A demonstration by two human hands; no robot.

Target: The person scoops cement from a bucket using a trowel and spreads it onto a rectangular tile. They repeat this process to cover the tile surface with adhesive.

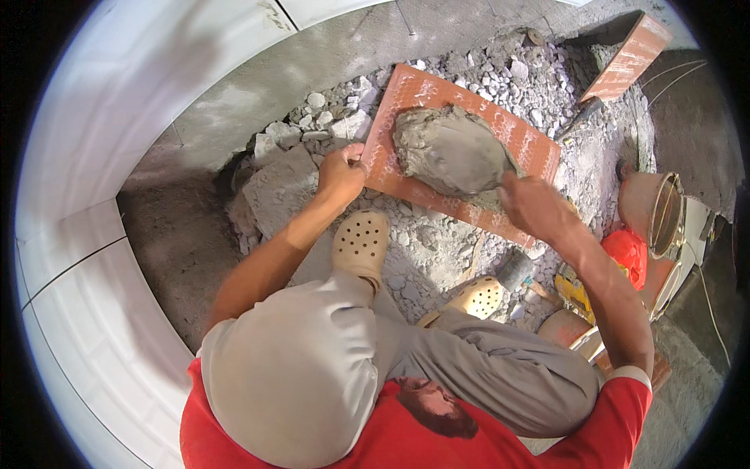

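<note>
A reddish-brown tile [387, 133] lies back-side up, tilted across the rubble in front of me. Spread over its middle is a thick heap of wet grey mortar [453, 150], smoothed on top and rough at the left. My left hand [344, 173] grips the tile's left edge between thumb and fingers. At the mortar's right side, my right hand [539, 207] is closed around the handle of what looks like a trowel [512, 164]. Most of that tool is hidden by the hand and the mortar, and the hand is slightly blurred.
Broken rubble [500, 70] surrounds the tile and my feet. Another tile [629, 59] leans at the far right. Buckets [652, 207], a red plastic bag [627, 256] and a hammer [516, 272] are on the right. White wall tiles [101, 289] curve along the left.
</note>
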